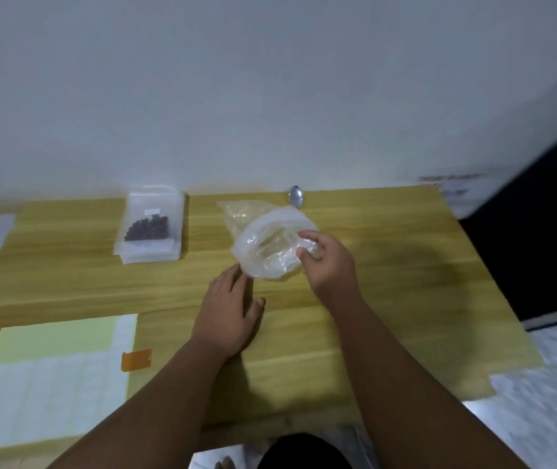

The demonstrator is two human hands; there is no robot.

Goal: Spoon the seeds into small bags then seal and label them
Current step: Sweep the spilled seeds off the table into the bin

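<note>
The bag [263,245] lies mid-frame on the table [388,265]; our right hand [327,262] pinches its rim; our left hand [229,309] rests flat beside it, fingers straight; we should spread the mouth wide before fetching the spoon [296,197]; its long axis runs upper left to lower right, mouth seemingly toward us.

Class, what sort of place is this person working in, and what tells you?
Probably a plain room at home, a makeshift seed-packing spot: a yellow wood-grain tabletop against a bare pale wall, a stack of small clear plastic bags topped by one holding dark seeds, and a sheet of white sticker labels.
</note>
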